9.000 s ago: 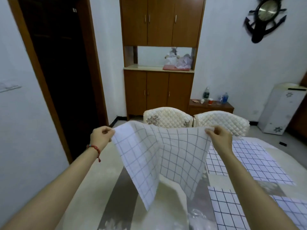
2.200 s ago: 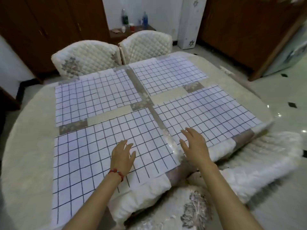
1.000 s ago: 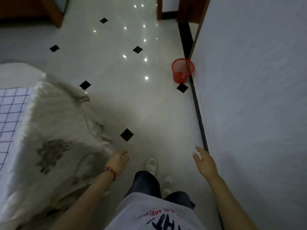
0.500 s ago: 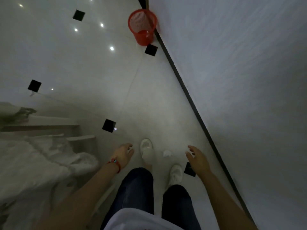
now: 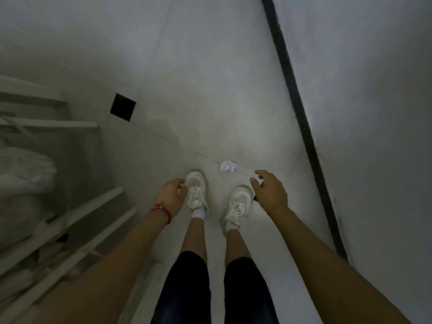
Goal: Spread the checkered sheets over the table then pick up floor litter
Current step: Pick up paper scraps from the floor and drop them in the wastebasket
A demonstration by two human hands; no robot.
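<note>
Now litter (image 5: 228, 166): crumpled white wad on floor (image 5: 210, 90), just ahead of shoes (image 5: 197, 190). Likely light, soft, crushable; pinch anywhere. Right hand (image 5: 271, 191) near it, left hand (image 5: 171, 195) apart; both relaxed, empty.

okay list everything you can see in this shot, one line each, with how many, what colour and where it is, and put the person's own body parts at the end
crumpled paper scrap: one, white, on the floor just ahead of the shoes
floor: one, pale glossy tile
inset tile: one, black, left of centre on the floor
baseboard strip: one, black, along the foot of the wall
wall: one, white, right side
chair frame: pale rails, lower left, with a pale cushion; blurry
shoes: two, white, centre
bracelet: one, red, left wrist
left hand: empty, fingers loosely curled
right hand: empty, fingers relaxed, near the scrap
</note>
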